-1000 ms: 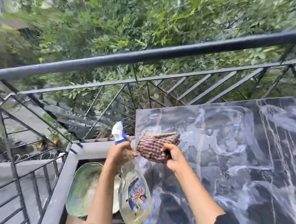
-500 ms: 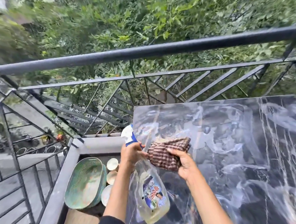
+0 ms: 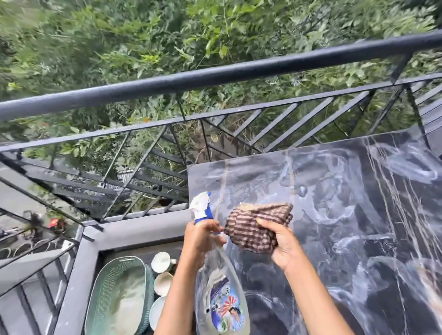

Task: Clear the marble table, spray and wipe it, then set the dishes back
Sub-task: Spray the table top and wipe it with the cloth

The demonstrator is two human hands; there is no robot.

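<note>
The left hand [image 3: 201,236] is curled around the neck of one clear spray bottle [image 3: 222,303]. The bottle's body hangs below the grip and its white nozzle rises above it. Just right of this grip, the right hand [image 3: 280,243] clutches one bunched checked cloth [image 3: 256,224] over the marble table [image 3: 358,224]; I cannot tell if the cloth touches the surface. Down-left of the left grip lies one teal basket [image 3: 114,301], its pale inside showing. Between the basket and the left forearm stand three pale dishes [image 3: 163,283], outside the basket.

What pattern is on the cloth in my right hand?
The cloth is brown-and-cream striped, almost checked; the head view shows it.
</note>
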